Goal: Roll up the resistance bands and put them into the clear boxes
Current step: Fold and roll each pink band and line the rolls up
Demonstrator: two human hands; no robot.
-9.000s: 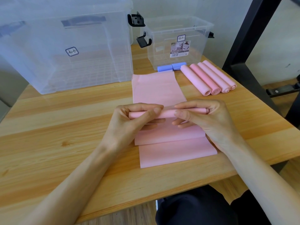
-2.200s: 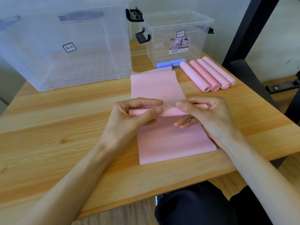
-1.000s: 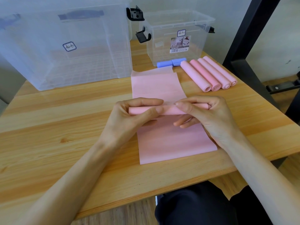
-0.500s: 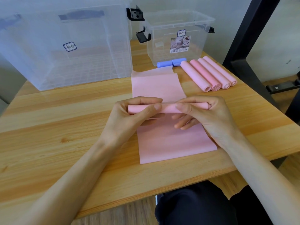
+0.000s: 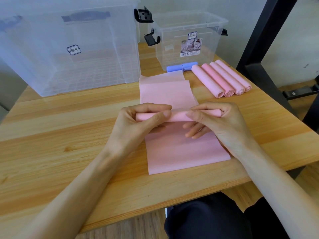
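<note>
While the pink resistance band (image 5: pixel 179 147) lies flat along the wooden table (image 5: pixel 51 135), its middle is wound into a narrow roll (image 5: pixel 177 116) held just above the sheet, with unrolled band stretching out to 12 o'clock and back to 6 o'clock. The left hand (image 5: pixel 138 125) grasps the roll's left end, thumb over the front and fingers curled behind; the right hand (image 5: pixel 222 121) pinches the right end the same way, lower fingers resting loosely on the sheet.

Doing this step well likely means turning both ends at the same rate, so the roll stays level and its edges stack flush (a lag on one side would cone it). Light tension on the free length should keep the layers tight.

Four finished pink rolls (image 5: pixel 222 78) lie side by side at 2 o'clock, a blue roll (image 5: pixel 181 66) just beyond them, touching the small clear box (image 5: pixel 188 40). The large clear box (image 5: pixel 69 49) stands at 10 o'clock; neither appears to hold a band yet.
</note>
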